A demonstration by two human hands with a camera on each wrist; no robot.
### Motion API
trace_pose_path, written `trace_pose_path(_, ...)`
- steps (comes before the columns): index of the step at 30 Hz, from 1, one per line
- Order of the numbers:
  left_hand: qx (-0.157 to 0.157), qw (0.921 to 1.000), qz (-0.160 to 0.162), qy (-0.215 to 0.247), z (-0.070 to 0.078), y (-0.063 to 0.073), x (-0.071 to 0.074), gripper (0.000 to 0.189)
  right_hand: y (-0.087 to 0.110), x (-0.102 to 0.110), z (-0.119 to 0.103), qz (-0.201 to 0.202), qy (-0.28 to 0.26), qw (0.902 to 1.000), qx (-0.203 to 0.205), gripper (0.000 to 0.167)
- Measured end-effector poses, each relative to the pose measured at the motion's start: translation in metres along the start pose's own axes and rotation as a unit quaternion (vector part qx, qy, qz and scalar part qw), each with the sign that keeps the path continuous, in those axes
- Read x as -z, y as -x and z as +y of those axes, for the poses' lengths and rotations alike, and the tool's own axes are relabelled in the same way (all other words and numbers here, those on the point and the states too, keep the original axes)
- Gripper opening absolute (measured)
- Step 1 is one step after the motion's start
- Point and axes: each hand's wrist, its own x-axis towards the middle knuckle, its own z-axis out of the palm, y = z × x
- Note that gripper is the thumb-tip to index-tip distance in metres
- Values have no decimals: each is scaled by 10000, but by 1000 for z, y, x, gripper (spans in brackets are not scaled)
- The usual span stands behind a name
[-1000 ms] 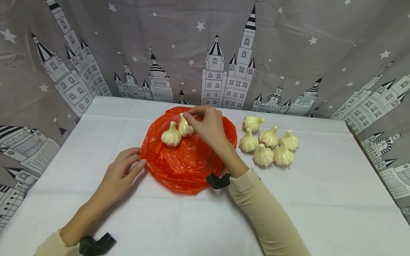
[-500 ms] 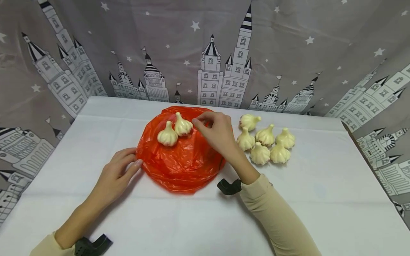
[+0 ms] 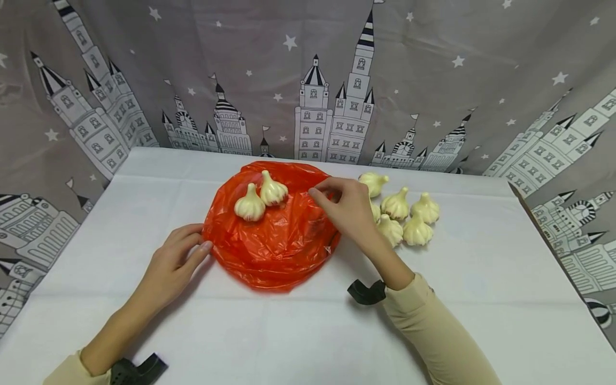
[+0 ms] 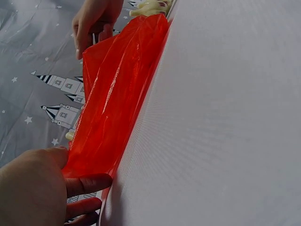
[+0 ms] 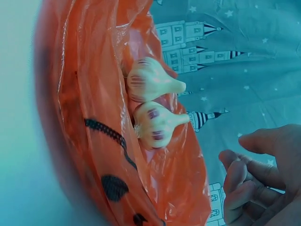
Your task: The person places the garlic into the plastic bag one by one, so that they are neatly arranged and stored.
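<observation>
Two garlic bulbs [image 3: 250,202] [image 5: 154,125] sit side by side in a round, crumpled red plastic bag [image 3: 269,262], toward its back left. My left hand [image 3: 174,264] holds the bag's left edge between thumb and fingers; in the left wrist view the bag wall [image 4: 113,94] rises between them. Over the bag's right edge, my right hand [image 3: 348,208] hovers with loosely bent fingers and holds nothing. The right wrist view shows this hand [image 5: 263,179] apart from both bulbs. Black printed marks show on the bag's side there.
Several more garlic bulbs [image 3: 417,231] form a cluster right of the bag, partly behind my right hand. All lie on a white-covered table [image 3: 481,278]. A grey curtain [image 3: 269,48] printed with castles and stars hangs behind it.
My right hand let go of the second garlic bulb in the bag and moved right, away from it. The left hand stays at the bag's edge. The head view has shifted slightly.
</observation>
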Motion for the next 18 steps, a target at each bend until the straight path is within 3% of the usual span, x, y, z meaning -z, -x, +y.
trace_pose_path(13, -14, 10000, 17, 12, 1, 1, 1, 16, 17, 29, 7, 27, 194, 9998, 59, 10)
trace_pose_path(18, -43, 10000, 24, 12, 1, 0, 0, 15, 22, 44, 12, 77, 180, 9997, -122, 13)
